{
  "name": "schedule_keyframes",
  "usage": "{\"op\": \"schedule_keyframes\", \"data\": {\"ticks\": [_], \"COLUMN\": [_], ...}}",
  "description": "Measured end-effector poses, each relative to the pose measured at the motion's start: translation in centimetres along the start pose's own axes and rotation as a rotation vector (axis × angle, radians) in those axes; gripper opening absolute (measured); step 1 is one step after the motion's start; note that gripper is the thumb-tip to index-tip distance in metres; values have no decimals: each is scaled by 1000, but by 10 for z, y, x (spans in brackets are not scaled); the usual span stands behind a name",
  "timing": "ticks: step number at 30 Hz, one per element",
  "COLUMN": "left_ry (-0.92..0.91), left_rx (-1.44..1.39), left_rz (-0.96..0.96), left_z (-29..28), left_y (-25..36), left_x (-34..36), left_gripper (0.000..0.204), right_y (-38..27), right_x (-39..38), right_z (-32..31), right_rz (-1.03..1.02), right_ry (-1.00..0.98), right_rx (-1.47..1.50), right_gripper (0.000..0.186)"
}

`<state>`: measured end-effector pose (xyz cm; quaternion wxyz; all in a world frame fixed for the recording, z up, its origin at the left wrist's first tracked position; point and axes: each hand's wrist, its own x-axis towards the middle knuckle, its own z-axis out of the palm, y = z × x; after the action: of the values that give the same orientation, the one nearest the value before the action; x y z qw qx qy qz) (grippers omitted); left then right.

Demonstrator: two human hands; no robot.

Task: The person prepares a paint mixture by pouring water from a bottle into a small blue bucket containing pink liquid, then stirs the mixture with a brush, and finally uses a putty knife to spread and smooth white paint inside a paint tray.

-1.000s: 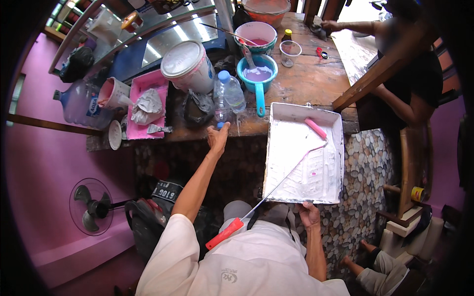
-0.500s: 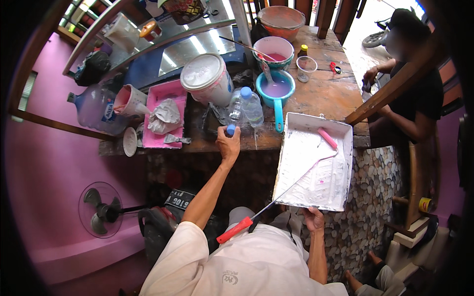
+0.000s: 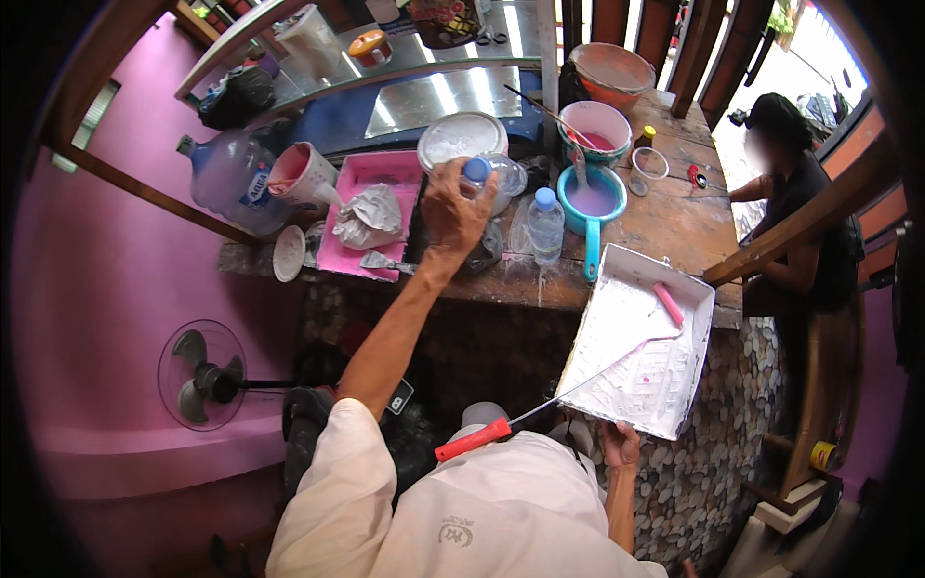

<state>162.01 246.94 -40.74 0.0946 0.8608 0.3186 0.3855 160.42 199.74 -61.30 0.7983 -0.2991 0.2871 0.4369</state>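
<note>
- At twelve o'clock of the view, the left hand (image 3: 455, 207) curls its fingers around the capped end of a clear bottle (image 3: 513, 174) with a blue cap; the bottle is tipped, its body pointing toward one o'clock, raised in front of a white lidded bucket (image 3: 461, 133).
- Between four and five o'clock, the right hand (image 3: 622, 447) clasps the near edge of a white-coated paint tray (image 3: 626, 299), thumb uppermost; how its other fingers close underneath is hidden.
- At three o'clock, that tray slants beside the table edge; a paint roller (image 3: 668, 302) lies across it, pink sleeve inside, red handle reaching out toward six o'clock, over the person's shirt.
- Toward two o'clock, a second blue-capped bottle (image 3: 546, 234) stands upright on the wooden table (image 3: 689, 226), just beside a teal pot (image 3: 592, 255) of lilac paint.
- Around one o'clock, a tub (image 3: 599, 113) of pink paint has a stick across its rim, with an orange bucket (image 3: 628, 97) behind.
- Between ten and eleven o'clock, a pink tray (image 3: 340, 254) contains crumpled pale material (image 3: 368, 218), a scraper (image 3: 387, 263) at its near edge.
- At ten o'clock, a large water jug (image 3: 229, 183) rests near the pink wall.
- Between two and three o'clock, another person (image 3: 800, 207) in dark clothing is beyond the table.
</note>
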Motion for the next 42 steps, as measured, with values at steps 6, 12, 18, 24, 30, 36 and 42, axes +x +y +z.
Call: {"op": "schedule_keyframes", "data": {"ticks": [6,12,18,24,30,36,42], "left_ry": [118,194,176,-28,-86,-65,-93], "left_rx": [-113,4,-120,242,332,523,186], "left_rz": [-230,-401,-694,-504,-503,-599,-11], "left_z": [-101,-161,-132,-93,-77,-62,-14], "left_y": [-31,-165,-334,-348,-378,-398,-253], "left_x": [57,84,75,79,98,99,85], "left_gripper": [36,36,39,41,43,80,57], "right_y": [-2,-3,17,31,41,40,40], "right_x": [2,1,4,10,12,18,18], "right_z": [-14,-16,-5,-6,25,12,19], "right_rz": [16,-34,-41,-99,-149,-172,-176], "right_ry": [-23,-34,-38,-16,27,27,58], "right_rx": [-6,5,40,54,42,9,44], "right_gripper": [59,63,52,52,66,66,61]}}
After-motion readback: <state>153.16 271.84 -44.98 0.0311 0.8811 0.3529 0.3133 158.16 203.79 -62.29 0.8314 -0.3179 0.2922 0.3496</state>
